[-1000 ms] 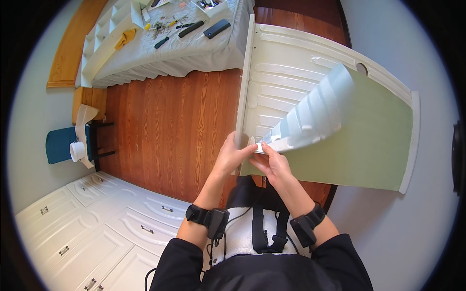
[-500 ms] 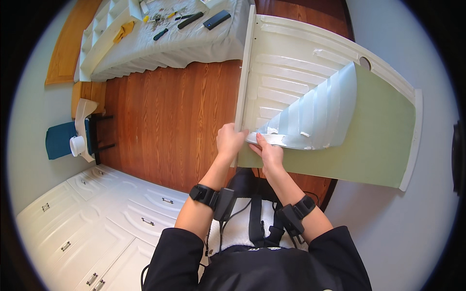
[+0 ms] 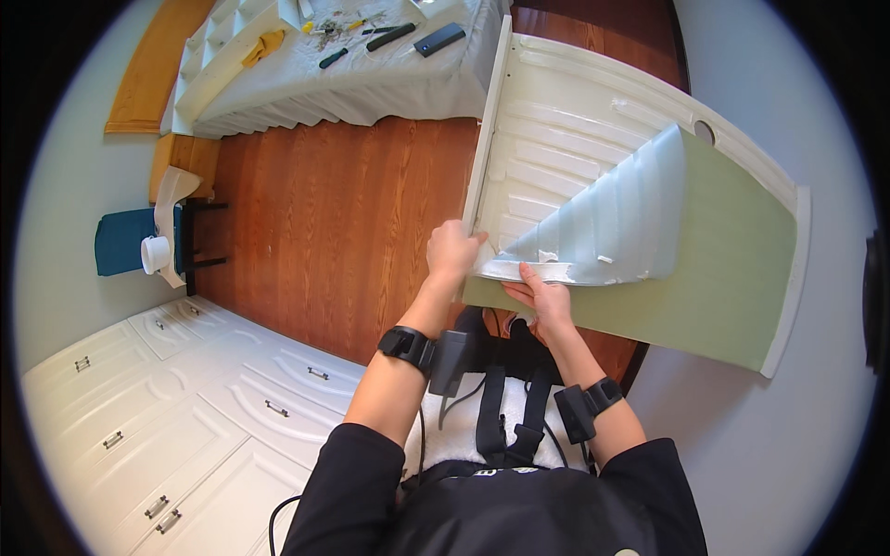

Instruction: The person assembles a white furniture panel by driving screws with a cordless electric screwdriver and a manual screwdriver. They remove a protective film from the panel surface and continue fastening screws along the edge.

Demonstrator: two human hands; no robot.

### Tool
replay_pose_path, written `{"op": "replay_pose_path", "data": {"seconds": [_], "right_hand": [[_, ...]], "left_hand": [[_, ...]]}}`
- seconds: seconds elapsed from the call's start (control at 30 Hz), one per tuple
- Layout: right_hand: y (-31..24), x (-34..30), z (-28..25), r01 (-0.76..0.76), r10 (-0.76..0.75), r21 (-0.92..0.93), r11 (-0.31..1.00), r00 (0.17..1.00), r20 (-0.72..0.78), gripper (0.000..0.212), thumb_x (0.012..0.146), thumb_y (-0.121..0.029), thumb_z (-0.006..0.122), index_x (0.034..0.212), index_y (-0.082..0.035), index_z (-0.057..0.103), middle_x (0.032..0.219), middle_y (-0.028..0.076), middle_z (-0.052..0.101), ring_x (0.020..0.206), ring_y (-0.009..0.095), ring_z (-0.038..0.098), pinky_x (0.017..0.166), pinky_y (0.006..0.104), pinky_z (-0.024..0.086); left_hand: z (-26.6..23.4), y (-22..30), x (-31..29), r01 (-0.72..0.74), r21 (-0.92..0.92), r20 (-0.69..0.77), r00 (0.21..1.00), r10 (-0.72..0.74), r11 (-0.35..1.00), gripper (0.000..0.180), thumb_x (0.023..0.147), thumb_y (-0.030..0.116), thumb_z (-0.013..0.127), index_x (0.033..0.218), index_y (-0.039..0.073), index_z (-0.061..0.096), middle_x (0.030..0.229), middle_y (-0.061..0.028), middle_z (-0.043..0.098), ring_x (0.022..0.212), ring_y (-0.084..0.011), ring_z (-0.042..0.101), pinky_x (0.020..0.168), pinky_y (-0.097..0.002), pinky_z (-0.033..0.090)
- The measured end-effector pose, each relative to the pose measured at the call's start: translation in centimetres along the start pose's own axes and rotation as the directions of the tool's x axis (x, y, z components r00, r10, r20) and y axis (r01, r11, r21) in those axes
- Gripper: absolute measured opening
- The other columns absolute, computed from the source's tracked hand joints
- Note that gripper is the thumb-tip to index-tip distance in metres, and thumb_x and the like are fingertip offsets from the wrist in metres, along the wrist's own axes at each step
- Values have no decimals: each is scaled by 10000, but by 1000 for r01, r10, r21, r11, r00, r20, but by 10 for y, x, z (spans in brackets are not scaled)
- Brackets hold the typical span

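A green sheet (image 3: pixel 732 241) covers the near and right part of a white panel (image 3: pixel 547 111). Its near-left portion is folded back, showing a pale blue underside (image 3: pixel 612 222) with torn white bits along the fold. My right hand (image 3: pixel 545 298) pinches the white-streaked folded edge, thumb on top and fingers beneath. At the panel's left edge, just left of the fold's tip, my left hand (image 3: pixel 452 250) is closed, its thumb toward the sheet. What it grips is hidden. Glossy whitish strips run across the uncovered panel surface.
White drawers (image 3: pixel 195 398) stand at lower left. Beyond the wood floor (image 3: pixel 324 204) is a cloth-covered bed (image 3: pixel 371 88) with several tools and a dark box (image 3: pixel 439 40). A blue chair (image 3: pixel 125 243) with a white cup (image 3: pixel 156 253) stands left. A wall (image 3: pixel 797 111) borders the panel's right.
My right hand has slid a little right along the folded edge. My left hand has drawn slightly away from the right one. The whole view has shifted somewhat.
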State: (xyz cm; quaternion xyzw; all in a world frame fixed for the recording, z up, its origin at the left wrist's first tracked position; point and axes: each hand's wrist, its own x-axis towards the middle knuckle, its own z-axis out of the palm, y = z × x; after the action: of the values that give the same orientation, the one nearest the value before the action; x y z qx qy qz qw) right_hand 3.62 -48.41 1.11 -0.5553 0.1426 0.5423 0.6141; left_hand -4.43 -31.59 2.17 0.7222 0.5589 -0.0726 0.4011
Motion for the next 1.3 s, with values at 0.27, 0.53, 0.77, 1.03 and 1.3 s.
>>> {"op": "replay_pose_path", "data": {"seconds": [0.27, 0.53, 0.77, 1.03, 1.3], "right_hand": [[5, -3, 8, 18, -18, 50, 999, 1000, -16, 447, 931, -270, 641, 1165, 97, 536, 1081, 193, 644, 932, 285, 685, 835, 366, 588], [-11, -15, 31, -78, 96, -127, 989, 985, 141, 604, 869, -489, 666, 1100, 63, 588, 1053, 159, 659, 899, 248, 684, 810, 353, 587], [6, 10, 45, 53, 16, -465, 884, 990, 144, 454, 954, -356, 577, 922, 88, 665, 801, 141, 703, 667, 202, 696, 584, 278, 570], [45, 13, 31, 333, -332, -618, 712, 936, 121, 444, 929, -301, 469, 718, -22, 743, 636, 113, 689, 592, 222, 677, 646, 316, 531], [43, 1, 20, 444, -517, -727, 524, 844, 143, 456, 915, -292, 477, 647, -21, 726, 577, 126, 653, 539, 249, 643, 638, 353, 518]], "left_hand": [[3, -38, -42, 26, -308, 31, 999, -17, 951, 499, 769, 315, 733, 1114, -34, 643, 1039, -234, 681, 1021, -327, 657, 841, -400, 509], [-1, -30, -39, -90, -38, 12, 996, 90, 995, 369, 785, 217, 707, 1057, -27, 655, 930, -216, 697, 870, -322, 687, 755, -392, 540], [20, -17, -40, 15, 110, -88, 996, -6, 994, 298, 758, 236, 708, 942, 5, 665, 962, -249, 671, 928, -428, 641, 803, -492, 513], [8, -16, -38, 24, 67, -127, 992, -16, 997, 305, 699, 232, 756, 880, -1, 683, 904, -248, 676, 888, -419, 654, 766, -487, 524], [11, -16, -41, -11, 77, -164, 986, 23, 997, 322, 682, 253, 772, 843, -11, 684, 865, -255, 670, 861, -422, 654, 745, -490, 520]]}}
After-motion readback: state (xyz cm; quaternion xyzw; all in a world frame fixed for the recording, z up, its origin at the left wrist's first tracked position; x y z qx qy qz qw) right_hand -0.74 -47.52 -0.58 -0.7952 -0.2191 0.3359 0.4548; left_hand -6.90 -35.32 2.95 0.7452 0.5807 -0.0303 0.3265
